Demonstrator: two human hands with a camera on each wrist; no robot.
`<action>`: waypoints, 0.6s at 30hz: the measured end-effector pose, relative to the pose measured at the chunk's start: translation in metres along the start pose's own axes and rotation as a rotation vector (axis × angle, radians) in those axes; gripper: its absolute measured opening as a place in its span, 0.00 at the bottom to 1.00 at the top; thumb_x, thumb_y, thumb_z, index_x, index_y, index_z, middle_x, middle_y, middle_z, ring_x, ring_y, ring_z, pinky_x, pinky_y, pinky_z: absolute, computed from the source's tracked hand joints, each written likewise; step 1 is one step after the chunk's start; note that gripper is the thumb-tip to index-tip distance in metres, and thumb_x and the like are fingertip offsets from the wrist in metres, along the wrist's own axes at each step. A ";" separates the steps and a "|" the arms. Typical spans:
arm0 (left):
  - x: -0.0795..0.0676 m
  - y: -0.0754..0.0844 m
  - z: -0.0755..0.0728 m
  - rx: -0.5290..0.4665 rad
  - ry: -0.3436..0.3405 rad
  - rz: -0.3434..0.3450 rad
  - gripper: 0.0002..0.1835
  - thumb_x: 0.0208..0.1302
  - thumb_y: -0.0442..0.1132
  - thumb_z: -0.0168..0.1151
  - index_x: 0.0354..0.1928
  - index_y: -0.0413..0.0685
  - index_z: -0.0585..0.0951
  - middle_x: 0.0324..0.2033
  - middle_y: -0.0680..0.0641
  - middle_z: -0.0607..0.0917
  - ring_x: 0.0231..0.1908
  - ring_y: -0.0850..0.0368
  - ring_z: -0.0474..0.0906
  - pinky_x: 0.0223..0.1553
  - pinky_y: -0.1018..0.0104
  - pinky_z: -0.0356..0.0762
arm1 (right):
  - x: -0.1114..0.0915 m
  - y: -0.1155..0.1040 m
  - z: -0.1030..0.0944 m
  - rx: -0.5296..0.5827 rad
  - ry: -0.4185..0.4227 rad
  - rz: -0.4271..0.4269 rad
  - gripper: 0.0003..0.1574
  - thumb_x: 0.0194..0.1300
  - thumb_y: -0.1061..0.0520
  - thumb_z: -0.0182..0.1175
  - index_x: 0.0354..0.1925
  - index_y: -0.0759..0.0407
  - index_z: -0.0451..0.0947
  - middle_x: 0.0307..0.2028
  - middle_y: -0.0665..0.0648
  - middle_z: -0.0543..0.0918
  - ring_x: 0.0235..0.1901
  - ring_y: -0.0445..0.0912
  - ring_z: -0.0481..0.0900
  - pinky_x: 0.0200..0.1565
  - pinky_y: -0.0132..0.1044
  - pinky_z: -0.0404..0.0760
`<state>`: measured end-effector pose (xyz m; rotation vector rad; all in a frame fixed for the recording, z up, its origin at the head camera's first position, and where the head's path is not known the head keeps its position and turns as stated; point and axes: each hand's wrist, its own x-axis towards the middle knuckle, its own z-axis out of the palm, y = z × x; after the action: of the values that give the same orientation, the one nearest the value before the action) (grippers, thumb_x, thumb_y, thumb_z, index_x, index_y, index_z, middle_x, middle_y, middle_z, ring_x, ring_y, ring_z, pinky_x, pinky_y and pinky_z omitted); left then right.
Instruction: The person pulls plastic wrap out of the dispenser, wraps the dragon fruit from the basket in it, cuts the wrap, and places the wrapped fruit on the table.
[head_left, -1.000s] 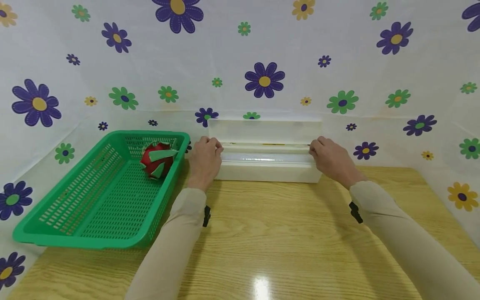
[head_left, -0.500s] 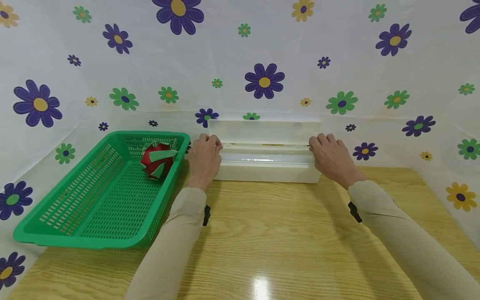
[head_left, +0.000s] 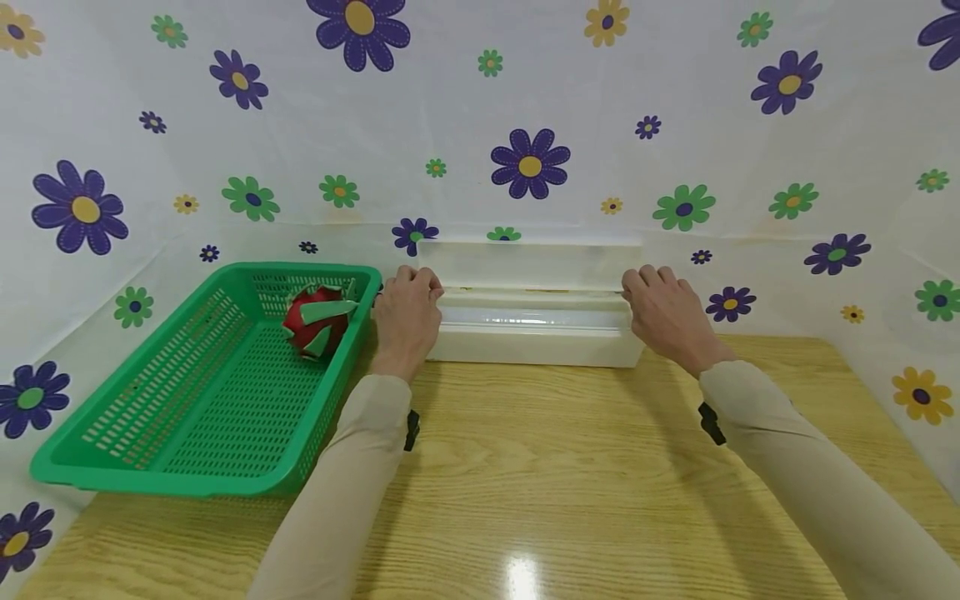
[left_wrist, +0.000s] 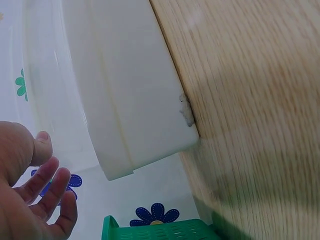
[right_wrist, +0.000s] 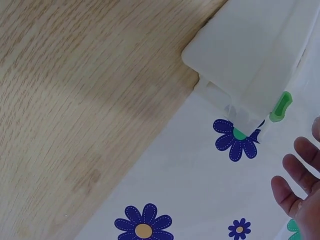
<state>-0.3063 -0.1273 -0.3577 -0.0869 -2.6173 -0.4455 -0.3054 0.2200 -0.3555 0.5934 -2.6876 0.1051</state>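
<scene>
A long white plastic-wrap dispenser box [head_left: 525, 348] stands against the back cloth with its lid [head_left: 525, 265] raised. Inside lies a shiny roll of plastic wrap [head_left: 525, 318]. At the box's left end my left hand [head_left: 405, 321] pinches the wrap's edge between thumb and forefinger, the other fingers bent. My right hand [head_left: 667, 321] pinches the opposite end of the edge, back of the hand upward, its thumb hidden. The wrap between the hands is nearly invisible. Both wrist views show the box ends, with the fingers [left_wrist: 52, 192] of the left hand beside the lid.
To the left stands a green perforated basket [head_left: 168, 483] holding a red dragon fruit [head_left: 318, 325] with green scales. A wood-grain table [head_left: 540, 467] lies under everything. The flowered cloth [head_left: 600, 100] rises right behind the box.
The right hand's fingers have lifted and spread a little, and the left hand has shifted slightly up and left. Box, basket and dragon fruit stay where they were.
</scene>
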 end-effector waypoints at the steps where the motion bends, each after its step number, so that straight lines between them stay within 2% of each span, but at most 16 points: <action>1: 0.000 0.000 0.000 0.001 0.000 0.000 0.07 0.76 0.40 0.57 0.44 0.45 0.81 0.47 0.39 0.82 0.44 0.39 0.80 0.45 0.47 0.80 | 0.000 0.000 0.000 0.004 -0.003 0.003 0.10 0.79 0.61 0.48 0.49 0.67 0.72 0.43 0.67 0.80 0.44 0.63 0.77 0.43 0.55 0.82; 18: 0.001 0.003 -0.006 -0.032 0.032 0.012 0.05 0.76 0.38 0.57 0.43 0.45 0.80 0.46 0.39 0.82 0.41 0.41 0.79 0.41 0.49 0.80 | 0.000 0.000 -0.005 0.022 0.035 0.002 0.10 0.78 0.62 0.48 0.50 0.67 0.72 0.45 0.68 0.81 0.47 0.64 0.78 0.47 0.57 0.83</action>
<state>-0.3040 -0.1269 -0.3511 -0.1053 -2.5778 -0.4801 -0.3032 0.2204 -0.3508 0.5898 -2.6564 0.1447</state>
